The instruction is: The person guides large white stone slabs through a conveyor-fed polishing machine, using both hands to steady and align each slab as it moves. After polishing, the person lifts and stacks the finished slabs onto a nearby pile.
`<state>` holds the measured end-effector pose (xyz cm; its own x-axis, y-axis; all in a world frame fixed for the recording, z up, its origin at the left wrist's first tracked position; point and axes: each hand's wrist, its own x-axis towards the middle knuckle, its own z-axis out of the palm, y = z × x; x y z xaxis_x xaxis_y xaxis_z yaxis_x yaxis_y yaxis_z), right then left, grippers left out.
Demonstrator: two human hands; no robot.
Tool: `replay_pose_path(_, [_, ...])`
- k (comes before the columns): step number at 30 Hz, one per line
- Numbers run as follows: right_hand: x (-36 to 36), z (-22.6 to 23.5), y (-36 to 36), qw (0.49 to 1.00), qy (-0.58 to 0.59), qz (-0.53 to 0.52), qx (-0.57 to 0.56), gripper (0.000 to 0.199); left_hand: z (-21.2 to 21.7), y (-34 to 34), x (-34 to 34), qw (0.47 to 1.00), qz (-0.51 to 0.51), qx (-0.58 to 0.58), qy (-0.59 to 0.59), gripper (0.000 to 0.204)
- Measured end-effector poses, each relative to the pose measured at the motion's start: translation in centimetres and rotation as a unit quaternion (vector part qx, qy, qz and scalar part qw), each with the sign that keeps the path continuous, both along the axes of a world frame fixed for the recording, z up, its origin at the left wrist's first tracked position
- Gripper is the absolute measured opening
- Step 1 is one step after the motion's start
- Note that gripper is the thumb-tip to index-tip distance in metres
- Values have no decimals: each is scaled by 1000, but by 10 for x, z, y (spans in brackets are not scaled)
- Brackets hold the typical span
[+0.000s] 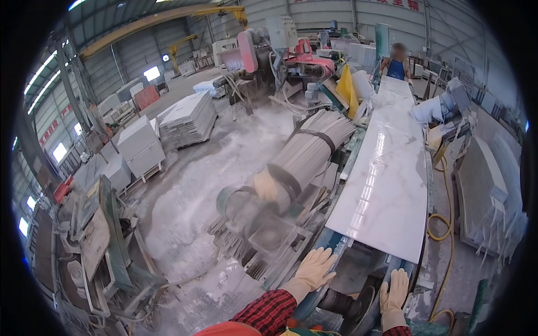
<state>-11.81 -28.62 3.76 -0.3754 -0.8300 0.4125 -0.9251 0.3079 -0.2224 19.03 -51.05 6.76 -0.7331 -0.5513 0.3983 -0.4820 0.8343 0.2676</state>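
A long polished white stone slab (381,173) with faint grey veining stretches away from me on a blue metal frame (335,241). My left hand (312,270), in a cream rubber glove, rests on the frame's left rail just short of the slab's near end. Its fingers are stretched out and hold nothing. On the right rail lies my right hand (394,294), gloved alike, with fingers extended toward the slab's near right corner. Neither hand touches the slab. Between the rails, below my hands, sits a dark ribbed roller part (339,302).
Left of the frame stands a dusty motor (269,232) beside a strapped bundle of stone strips (322,140). A yellow hose (450,224) runs along the right, near leaning slabs (482,185). At the slab's far end stands a person in a blue apron (397,68).
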Motion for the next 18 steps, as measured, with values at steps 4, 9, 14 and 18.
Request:
replay_pose_path(4, [-14, 81, -29, 958, -193, -39, 210, 52, 8, 0, 1, 999, -11, 33, -7, 65])
replay_pose_path(9, [-41, -1, -24, 997, -16, -28, -74, 53, 3, 2, 4, 999, -13, 43, -27, 65])
replay_pose_path(14, [-41, -8, -22, 997, -45, -34, -62, 55, 2, 6, 9, 998, -4, 54, -44, 66])
replay_pose_path(18, [-37, -5, -20, 997, -58, -31, -48, 55, -6, 8, 11, 999, 4, 45, -23, 63])
